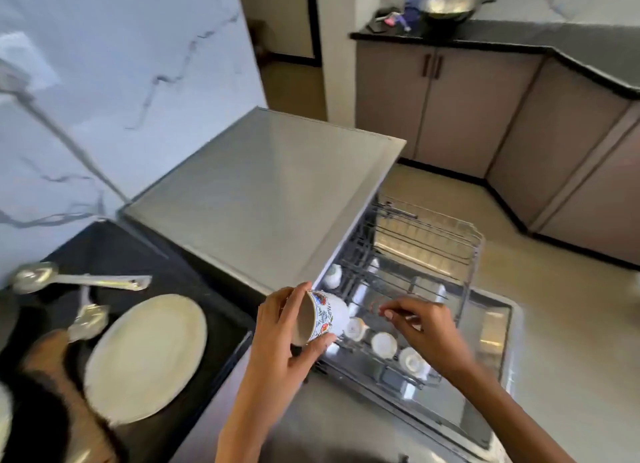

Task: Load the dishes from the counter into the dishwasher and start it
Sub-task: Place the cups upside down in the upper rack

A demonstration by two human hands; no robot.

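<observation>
The left hand (284,327) grips a floral-patterned cup (323,318) tilted on its side at the near-left corner of the upper rack (433,240); the right hand (420,324) fingers (391,313) hover there, loosely curled, pinching nothing discernible. Loading is mid-step: next, invert the cup beside the racked white cups (383,344); a plate (145,357) and spoons (69,279) remain on the bench (138,254).

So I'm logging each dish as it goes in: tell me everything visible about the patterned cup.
The patterned cup looks ceramic: white, with blue, red and green floral decoration and a plain pale inside. It is tipped on its side, mouth toward the camera, above the near edge of the dishwasher rack. The left hand grips its rim.
</observation>
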